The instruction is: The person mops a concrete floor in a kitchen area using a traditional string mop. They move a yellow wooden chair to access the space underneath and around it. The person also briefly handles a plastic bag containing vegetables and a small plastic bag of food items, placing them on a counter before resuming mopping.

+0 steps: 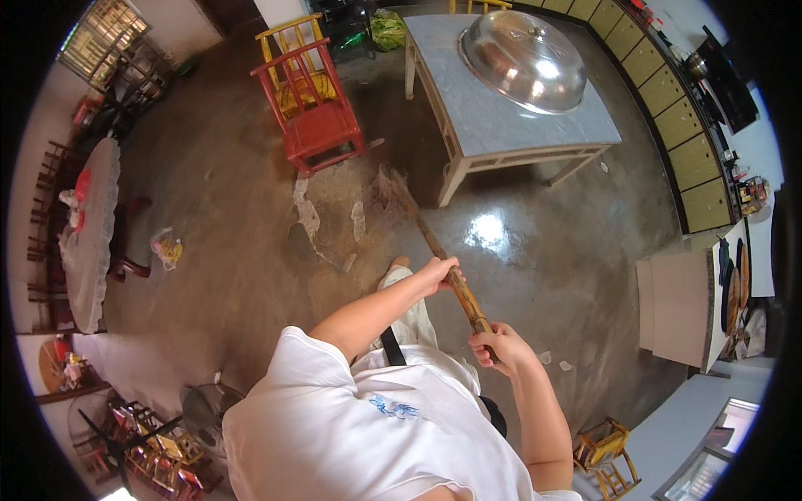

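Both forearms bare, coming out of white short sleeves. Left arm stretched toward 1 o'clock, left hand (439, 272) fisted, knuckles up, fingers curled tight. Right arm bent up from 5 o'clock, right hand (499, 346) fisted lower, nearer the chest, thumb wrapped over.

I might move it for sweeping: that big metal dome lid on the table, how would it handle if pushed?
The dome lid looks thin and shiny, so probably light and apt to slide on the smooth table. Resting flat on its rim, it seems unlikely to tip.
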Demonstrator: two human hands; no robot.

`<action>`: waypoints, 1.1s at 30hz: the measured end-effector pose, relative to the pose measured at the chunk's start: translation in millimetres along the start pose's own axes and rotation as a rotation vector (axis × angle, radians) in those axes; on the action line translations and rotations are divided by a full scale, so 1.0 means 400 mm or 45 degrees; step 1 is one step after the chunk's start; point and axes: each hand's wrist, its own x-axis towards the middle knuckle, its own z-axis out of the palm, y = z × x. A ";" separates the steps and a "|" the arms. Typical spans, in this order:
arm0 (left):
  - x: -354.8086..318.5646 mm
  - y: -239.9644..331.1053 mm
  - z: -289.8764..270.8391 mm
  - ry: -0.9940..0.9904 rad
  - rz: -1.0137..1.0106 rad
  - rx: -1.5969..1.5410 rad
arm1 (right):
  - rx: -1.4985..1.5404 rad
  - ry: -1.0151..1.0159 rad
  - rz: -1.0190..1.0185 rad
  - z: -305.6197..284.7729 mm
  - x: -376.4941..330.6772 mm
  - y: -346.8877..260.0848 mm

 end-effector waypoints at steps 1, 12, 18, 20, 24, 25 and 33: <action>0.002 0.055 -0.005 -0.026 0.034 0.024 | -0.033 0.015 -0.031 0.018 0.014 -0.040; 0.174 0.736 -0.142 0.002 0.330 0.147 | 0.005 -0.012 -0.252 0.237 0.329 -0.549; 0.472 0.901 -0.282 0.221 0.371 0.215 | 0.749 -0.393 -0.114 0.204 0.917 -0.697; 0.533 0.873 -0.342 0.326 0.268 0.424 | 0.893 -0.372 -0.065 0.206 1.058 -0.706; 0.595 0.796 -0.425 0.312 0.197 0.624 | 0.865 -0.326 -0.012 0.170 1.176 -0.612; 0.641 0.765 -0.486 0.368 0.162 0.621 | 0.897 -0.324 -0.017 0.183 1.165 -0.563; 0.591 0.606 -0.369 0.300 0.009 0.257 | 1.101 -0.148 -0.118 0.182 0.896 -0.359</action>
